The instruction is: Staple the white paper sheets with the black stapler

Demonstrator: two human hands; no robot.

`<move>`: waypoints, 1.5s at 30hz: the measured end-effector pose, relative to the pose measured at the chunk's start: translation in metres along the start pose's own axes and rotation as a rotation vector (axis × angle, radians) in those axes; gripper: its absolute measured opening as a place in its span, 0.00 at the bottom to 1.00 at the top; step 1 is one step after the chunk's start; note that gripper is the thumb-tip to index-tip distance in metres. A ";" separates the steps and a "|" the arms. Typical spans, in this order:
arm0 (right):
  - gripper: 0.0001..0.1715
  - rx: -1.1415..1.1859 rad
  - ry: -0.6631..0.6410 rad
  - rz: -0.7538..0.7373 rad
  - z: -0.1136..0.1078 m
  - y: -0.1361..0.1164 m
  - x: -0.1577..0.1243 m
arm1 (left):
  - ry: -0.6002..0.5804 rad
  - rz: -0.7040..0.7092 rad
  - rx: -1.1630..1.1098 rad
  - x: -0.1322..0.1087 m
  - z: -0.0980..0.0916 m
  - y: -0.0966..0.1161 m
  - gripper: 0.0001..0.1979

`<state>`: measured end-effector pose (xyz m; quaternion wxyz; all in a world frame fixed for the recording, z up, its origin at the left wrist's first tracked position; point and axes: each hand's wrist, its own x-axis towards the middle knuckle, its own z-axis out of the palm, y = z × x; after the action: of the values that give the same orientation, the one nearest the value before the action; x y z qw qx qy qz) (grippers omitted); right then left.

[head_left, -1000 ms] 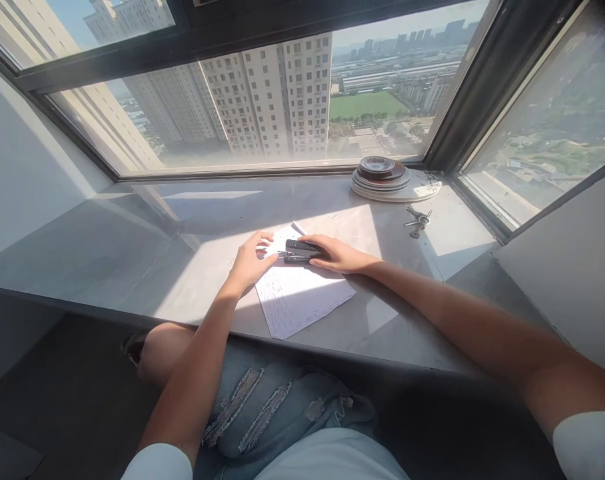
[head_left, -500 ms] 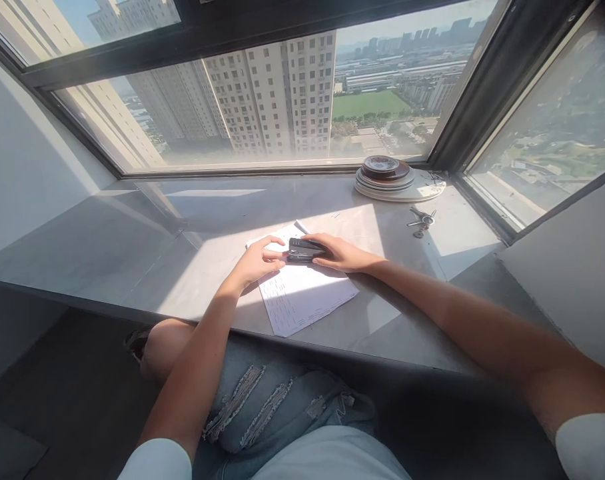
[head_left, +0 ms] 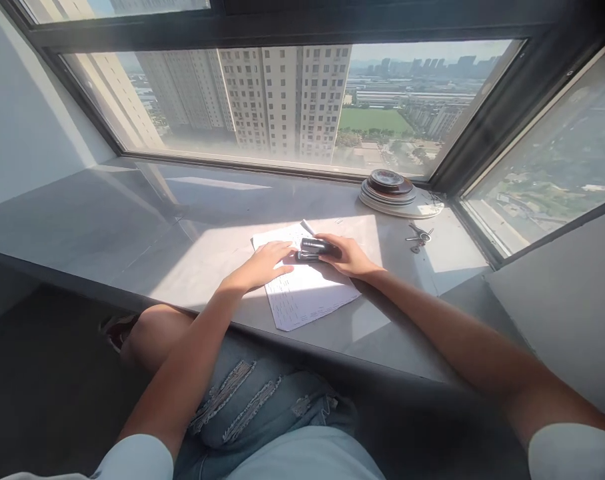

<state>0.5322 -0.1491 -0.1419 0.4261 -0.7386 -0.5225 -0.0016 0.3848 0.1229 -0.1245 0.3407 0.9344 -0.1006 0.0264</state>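
Observation:
My right hand (head_left: 350,256) is wrapped round the back end of a black stapler (head_left: 313,247), whose jaws face left toward my other hand. Beneath the stapler lie sheets of white paper (head_left: 315,297) with rows of handwriting. My left hand (head_left: 265,265) rests on the left side of the sheets, fingers extended and apart, the fingertips close to the stapler's front. Whether those fingertips touch the stapler I cannot tell. At the top of the sheets, just beyond the stapler, is a slim white stick-like thing (head_left: 308,227), perhaps a pen.
Stacked plates with a dark dish on top (head_left: 386,190) stand by the window corner. A bunch of keys (head_left: 419,235) lies in front of them. Tiny staple-like bits (head_left: 338,221) lie beyond the papers. The wide sill (head_left: 167,240) ends at a front edge above my legs.
The camera view has tilted and shifted slightly. My left fingers have straightened over the paper, and the stapler looks turned a little in my right hand.

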 end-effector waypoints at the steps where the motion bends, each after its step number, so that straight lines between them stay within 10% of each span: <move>1: 0.30 -0.008 0.029 0.018 -0.005 -0.001 -0.001 | -0.005 0.012 0.015 -0.001 -0.001 -0.005 0.23; 8: 0.24 -0.158 0.083 0.124 -0.062 0.012 -0.026 | 0.067 0.001 -0.044 -0.007 -0.010 -0.023 0.20; 14: 0.27 -0.105 -0.136 0.141 -0.080 0.023 -0.036 | 0.127 0.010 -0.067 -0.004 -0.001 -0.017 0.18; 20: 0.30 -0.043 -0.300 0.177 -0.071 -0.005 -0.025 | 0.061 0.134 -0.236 -0.003 0.004 0.017 0.15; 26: 0.37 -0.055 0.012 0.277 -0.045 -0.017 -0.017 | -0.057 0.301 -0.311 -0.005 0.030 0.044 0.19; 41: 0.40 -0.488 -0.094 0.422 -0.007 -0.034 -0.004 | -0.010 0.245 -0.353 -0.006 0.044 0.044 0.19; 45: 0.35 -0.546 -0.132 0.447 -0.005 -0.045 0.000 | -0.155 0.205 -0.159 -0.010 0.037 0.051 0.24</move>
<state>0.4991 -0.1481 -0.1108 0.1683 -0.9197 -0.3548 -0.0002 0.3641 0.0628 -0.1215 0.4001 0.8886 -0.2233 -0.0192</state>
